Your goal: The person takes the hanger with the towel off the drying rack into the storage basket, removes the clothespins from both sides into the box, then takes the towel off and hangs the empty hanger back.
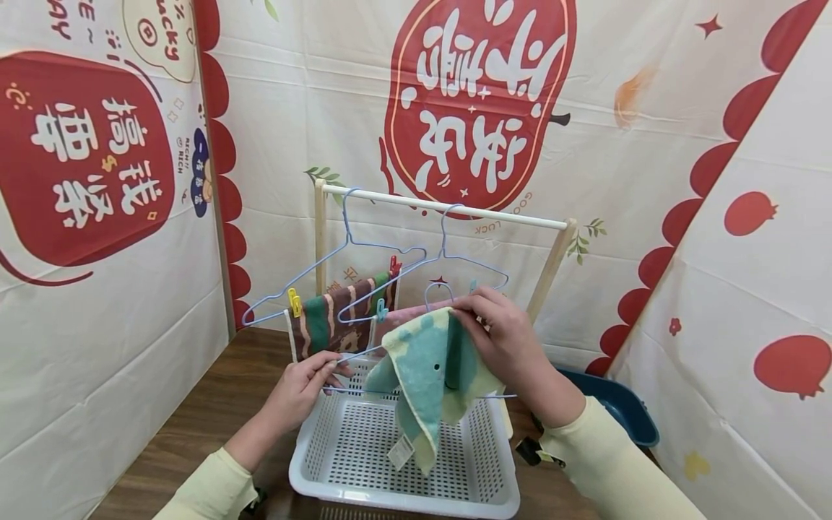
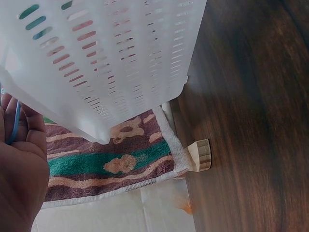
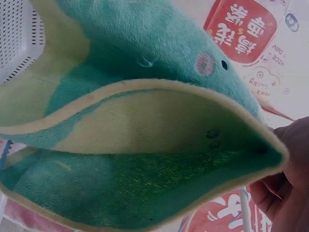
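My left hand grips one corner of a blue clothes hanger over the basket. A small teal and pale yellow towel with an eye spot and a white tag lies over this hanger and droops in folds. My right hand pinches the towel's upper edge; in the right wrist view the towel fans out from the fingers in open folds. The white perforated basket stands below both hands. The hanger's hook points away toward the rack, and its middle is hidden by the towel.
Behind the basket stands a rack with a white rod. Two blue hangers hang there: one bears a brown and green striped towel with yellow and red clips, the other a pink cloth with light blue clips. A dark blue basin is at right.
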`<control>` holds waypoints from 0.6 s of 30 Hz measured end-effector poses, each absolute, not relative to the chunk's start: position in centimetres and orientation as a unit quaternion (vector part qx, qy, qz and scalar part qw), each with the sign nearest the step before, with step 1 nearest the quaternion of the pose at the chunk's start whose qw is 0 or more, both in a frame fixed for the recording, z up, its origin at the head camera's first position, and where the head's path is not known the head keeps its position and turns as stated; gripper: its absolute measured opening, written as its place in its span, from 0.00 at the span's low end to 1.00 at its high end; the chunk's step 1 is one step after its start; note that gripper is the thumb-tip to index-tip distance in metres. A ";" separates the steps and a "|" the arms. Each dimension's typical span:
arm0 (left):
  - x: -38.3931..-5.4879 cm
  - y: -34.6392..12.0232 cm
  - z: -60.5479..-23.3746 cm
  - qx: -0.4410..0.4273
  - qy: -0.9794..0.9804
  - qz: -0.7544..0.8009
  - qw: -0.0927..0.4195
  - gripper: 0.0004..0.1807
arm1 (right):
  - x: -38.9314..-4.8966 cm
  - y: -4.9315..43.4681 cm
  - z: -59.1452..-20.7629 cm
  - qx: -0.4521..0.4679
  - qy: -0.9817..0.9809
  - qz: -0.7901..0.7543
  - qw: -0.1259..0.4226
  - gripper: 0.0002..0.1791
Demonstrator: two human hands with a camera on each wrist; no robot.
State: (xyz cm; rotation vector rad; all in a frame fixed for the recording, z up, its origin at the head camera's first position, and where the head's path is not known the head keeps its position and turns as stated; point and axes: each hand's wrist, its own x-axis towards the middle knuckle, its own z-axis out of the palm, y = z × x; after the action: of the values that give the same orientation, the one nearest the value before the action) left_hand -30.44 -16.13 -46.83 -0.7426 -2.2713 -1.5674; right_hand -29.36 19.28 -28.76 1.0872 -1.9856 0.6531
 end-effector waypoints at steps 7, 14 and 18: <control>-30.5 -16.1 -46.8 -0.261 -0.785 -0.544 0.140 0.13 | -29.0 19.5 -27.8 0.418 -0.766 0.263 0.411 0.09; -30.4 -16.1 -46.8 -0.258 -0.784 -0.550 0.129 0.13 | -28.4 19.9 -27.1 0.403 -0.765 0.292 0.409 0.09; -30.4 -16.1 -46.7 -0.255 -0.787 -0.547 0.131 0.13 | -27.9 20.2 -26.8 0.395 -0.755 0.313 0.420 0.10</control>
State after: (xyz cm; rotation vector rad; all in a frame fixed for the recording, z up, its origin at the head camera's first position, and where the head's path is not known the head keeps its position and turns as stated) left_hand -30.38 -16.06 -46.73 -0.7410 -2.2845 -1.5879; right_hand -27.92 20.19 -26.75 0.9912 -1.8918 0.7846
